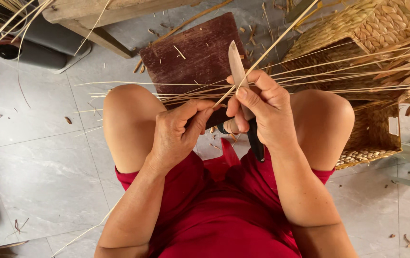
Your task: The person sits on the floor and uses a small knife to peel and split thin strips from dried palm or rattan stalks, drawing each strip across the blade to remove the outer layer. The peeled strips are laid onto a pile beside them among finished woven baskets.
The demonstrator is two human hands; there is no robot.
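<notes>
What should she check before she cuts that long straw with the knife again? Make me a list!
1. Right hand grips the knife firmly: ok.
2. Left hand pinches the straw strip: ok.
3. Blade tip points away from her body: ok.
4. Left fingers away from the blade edge: cannot tell, they sit very close.
5. Bare knees out of the blade's way: ok for now.
6. Wooden board beneath the work: ok.
</notes>
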